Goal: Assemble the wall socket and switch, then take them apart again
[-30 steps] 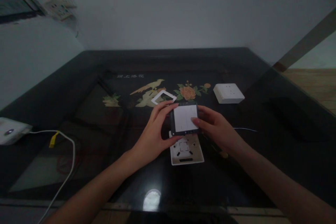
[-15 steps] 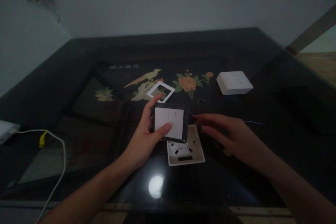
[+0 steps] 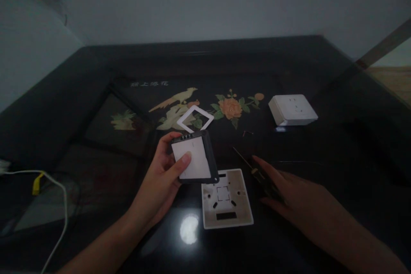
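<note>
Above the table (image 3: 96,72), left hand (image 3: 159,184) grips the switch (image 3: 192,162); right hand (image 3: 298,199) lies loose-fingered on screwdriver (image 3: 244,159).

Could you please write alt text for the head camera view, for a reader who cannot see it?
The left hand holds up a dark-framed white switch panel, while the right hand lies open over a screwdriver on a dark painted table. An open white mounting box lies between the hands, with a white frame and a white socket farther back.
</note>
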The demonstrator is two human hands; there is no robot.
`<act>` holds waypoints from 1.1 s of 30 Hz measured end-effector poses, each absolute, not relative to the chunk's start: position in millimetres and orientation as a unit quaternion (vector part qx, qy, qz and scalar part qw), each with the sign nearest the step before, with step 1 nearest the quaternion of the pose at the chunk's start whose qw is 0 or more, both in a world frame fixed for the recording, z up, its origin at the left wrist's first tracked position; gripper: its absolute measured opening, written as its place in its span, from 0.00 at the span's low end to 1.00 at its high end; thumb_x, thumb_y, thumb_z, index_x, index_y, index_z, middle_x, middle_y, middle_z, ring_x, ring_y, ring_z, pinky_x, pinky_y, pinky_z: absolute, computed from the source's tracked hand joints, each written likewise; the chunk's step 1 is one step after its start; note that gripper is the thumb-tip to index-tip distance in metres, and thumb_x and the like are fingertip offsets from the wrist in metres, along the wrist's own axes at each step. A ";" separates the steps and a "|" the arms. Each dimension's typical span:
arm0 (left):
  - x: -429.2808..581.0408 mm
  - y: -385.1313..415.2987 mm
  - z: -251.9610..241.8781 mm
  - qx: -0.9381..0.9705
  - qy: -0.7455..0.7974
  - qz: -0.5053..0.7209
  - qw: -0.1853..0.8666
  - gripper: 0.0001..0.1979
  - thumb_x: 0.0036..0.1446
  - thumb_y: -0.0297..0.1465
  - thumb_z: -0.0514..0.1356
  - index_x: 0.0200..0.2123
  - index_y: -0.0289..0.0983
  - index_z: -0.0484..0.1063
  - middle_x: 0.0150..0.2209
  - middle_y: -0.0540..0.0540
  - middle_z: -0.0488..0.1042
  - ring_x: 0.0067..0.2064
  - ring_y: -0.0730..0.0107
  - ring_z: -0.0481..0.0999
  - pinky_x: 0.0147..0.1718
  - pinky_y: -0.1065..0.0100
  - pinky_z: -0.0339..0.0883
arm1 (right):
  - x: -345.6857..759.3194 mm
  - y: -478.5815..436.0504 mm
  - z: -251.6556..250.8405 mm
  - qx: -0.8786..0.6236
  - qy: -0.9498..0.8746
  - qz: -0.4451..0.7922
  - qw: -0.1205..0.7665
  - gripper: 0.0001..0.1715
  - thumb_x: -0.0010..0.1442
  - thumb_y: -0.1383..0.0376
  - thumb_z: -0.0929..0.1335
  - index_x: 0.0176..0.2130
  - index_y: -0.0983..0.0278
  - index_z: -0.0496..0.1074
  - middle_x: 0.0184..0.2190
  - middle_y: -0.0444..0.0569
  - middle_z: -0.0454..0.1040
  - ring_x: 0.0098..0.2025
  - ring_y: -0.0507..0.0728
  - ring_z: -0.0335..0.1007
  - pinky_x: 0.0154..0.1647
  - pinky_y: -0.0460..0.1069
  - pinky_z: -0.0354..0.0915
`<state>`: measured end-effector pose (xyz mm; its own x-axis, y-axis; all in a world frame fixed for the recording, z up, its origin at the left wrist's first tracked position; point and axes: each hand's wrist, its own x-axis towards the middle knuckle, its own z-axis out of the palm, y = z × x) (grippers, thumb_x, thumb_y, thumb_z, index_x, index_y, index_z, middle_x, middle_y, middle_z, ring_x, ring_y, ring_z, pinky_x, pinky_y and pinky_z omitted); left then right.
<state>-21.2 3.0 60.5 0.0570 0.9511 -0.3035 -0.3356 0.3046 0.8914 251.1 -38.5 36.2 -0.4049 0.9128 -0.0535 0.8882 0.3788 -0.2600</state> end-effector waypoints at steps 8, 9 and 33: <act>-23.9 2.2 58.6 0.364 0.485 0.490 0.626 0.18 0.55 0.34 0.68 0.47 0.48 0.67 0.35 0.54 0.74 0.31 0.74 0.74 0.27 0.77 0.72 | 248.2 -28.3 52.7 -0.600 -0.746 0.176 0.230 0.18 0.61 0.62 0.66 0.51 0.57 0.70 0.37 0.46 0.82 0.28 0.59 0.80 0.25 0.52 0.75; -23.7 1.9 59.1 0.364 0.485 0.489 0.627 0.16 0.55 0.34 0.68 0.45 0.47 0.69 0.35 0.53 0.74 0.31 0.75 0.73 0.27 0.77 0.72 | 247.5 -28.1 58.3 -0.604 -0.727 0.176 0.274 0.16 0.60 0.61 0.67 0.49 0.55 0.71 0.37 0.45 0.81 0.30 0.58 0.79 0.27 0.52 0.75; -18.1 -8.4 61.0 0.523 0.488 0.436 0.546 0.21 0.51 0.29 0.69 0.48 0.47 0.72 0.39 0.53 0.76 0.38 0.71 0.75 0.35 0.73 0.73 | 257.2 -47.9 59.9 -0.490 -0.651 0.172 0.553 0.11 0.55 0.54 0.74 0.38 0.54 0.79 0.27 0.47 0.77 0.30 0.60 0.75 0.29 0.55 0.72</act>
